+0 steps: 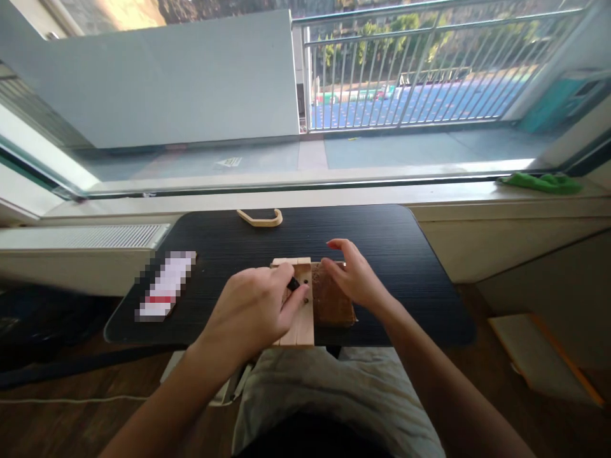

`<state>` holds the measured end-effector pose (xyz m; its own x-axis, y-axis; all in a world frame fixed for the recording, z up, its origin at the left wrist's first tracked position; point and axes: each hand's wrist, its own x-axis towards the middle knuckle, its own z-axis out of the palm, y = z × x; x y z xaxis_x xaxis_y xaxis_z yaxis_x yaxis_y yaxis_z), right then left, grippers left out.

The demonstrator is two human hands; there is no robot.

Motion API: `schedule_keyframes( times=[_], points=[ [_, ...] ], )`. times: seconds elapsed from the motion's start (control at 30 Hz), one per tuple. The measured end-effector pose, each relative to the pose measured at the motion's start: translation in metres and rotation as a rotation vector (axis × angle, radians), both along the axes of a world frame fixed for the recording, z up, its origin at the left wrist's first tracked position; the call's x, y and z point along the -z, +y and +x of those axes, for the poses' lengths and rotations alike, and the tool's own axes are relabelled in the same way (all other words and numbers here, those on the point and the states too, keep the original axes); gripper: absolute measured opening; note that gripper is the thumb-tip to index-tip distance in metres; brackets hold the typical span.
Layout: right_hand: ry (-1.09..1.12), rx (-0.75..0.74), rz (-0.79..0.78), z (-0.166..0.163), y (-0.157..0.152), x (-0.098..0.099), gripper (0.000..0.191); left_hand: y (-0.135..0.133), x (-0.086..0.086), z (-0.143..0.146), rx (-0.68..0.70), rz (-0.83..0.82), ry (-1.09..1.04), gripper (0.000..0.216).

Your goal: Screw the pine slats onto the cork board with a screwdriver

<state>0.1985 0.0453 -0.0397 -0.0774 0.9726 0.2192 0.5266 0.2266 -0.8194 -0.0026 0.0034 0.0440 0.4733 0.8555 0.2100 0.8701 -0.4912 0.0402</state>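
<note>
Pinched between the thumb and fingers of my left hand (255, 302) is a small black piece (293, 284), whose exact kind I cannot make out. That hand is over a pale wooden block (303, 331) made of several strips, with small dark holes or screw heads on its top. Beside the block on the right lies a flat brown piece (334, 308) with a worn surface. My right hand (358, 277) hovers above the brown piece's right side, fingers apart and holding nothing. Part of the wooden block is hidden under my left hand.
Everything lies on a black table (396, 248) with rounded corners. A bent pale wooden piece (262, 221) is near its far edge. At the left lies a blurred white and red item (167, 286). A green cloth (541, 183) rests on the windowsill; a board (539, 350) is low at right.
</note>
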Motion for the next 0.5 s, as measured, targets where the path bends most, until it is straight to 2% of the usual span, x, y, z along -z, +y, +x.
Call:
schedule_keyframes(
  times=[0.1,0.17,0.3,0.5],
  points=[
    [-0.037,0.051,0.02,-0.009,-0.003,0.023,0.026,-0.003,-0.009,0.005,-0.077,0.003,0.167,0.034],
    [0.024,0.097,0.008,-0.013,-0.007,0.032,0.023,-0.001,-0.013,0.008,-0.131,-0.005,0.225,0.044],
    [0.111,0.132,-0.015,-0.013,-0.01,0.036,0.016,0.005,-0.018,0.009,-0.189,-0.062,0.311,0.052],
    [0.168,0.144,-0.041,-0.01,-0.01,0.037,0.017,0.005,-0.014,0.007,-0.124,-0.047,0.266,0.049]
  ],
)
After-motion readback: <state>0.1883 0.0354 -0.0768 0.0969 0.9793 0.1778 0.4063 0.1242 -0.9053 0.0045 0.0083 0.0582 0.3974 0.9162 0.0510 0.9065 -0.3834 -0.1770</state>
